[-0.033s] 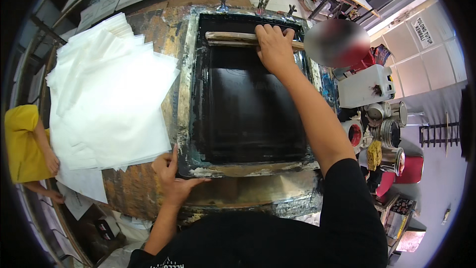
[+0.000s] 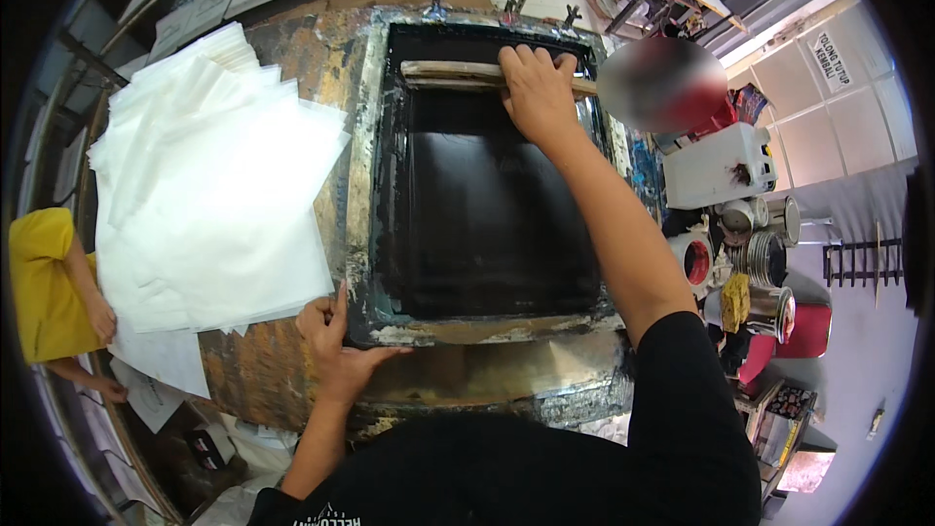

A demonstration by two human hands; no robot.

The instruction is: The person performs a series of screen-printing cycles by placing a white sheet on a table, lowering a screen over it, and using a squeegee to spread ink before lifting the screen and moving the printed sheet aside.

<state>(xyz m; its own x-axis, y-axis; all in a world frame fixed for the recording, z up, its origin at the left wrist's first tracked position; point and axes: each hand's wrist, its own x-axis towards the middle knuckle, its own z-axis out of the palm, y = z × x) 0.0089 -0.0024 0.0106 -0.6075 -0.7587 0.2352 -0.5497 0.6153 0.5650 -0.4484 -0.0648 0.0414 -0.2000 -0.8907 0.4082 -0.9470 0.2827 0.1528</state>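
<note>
A screen printing frame (image 2: 362,185) lies on the worn table, its mesh (image 2: 497,224) covered in glossy black ink. At the far end of the mesh, a squeegee with a wooden handle (image 2: 450,70) lies crosswise. My right hand (image 2: 539,93) is closed over the right half of that handle, fingers over its far side. My left hand (image 2: 336,346) is at the frame's near left corner. Its forefinger points up along the left side and its thumb stretches along the near edge, with the other fingers curled. The squeegee's blade is hidden.
A fanned pile of white sheets (image 2: 214,195) covers the table's left side. A person in yellow (image 2: 44,282) stands at far left. Metal clamps (image 2: 435,5) line the frame's far edge. A white jerrycan (image 2: 716,170) and several cans (image 2: 755,258) are at right.
</note>
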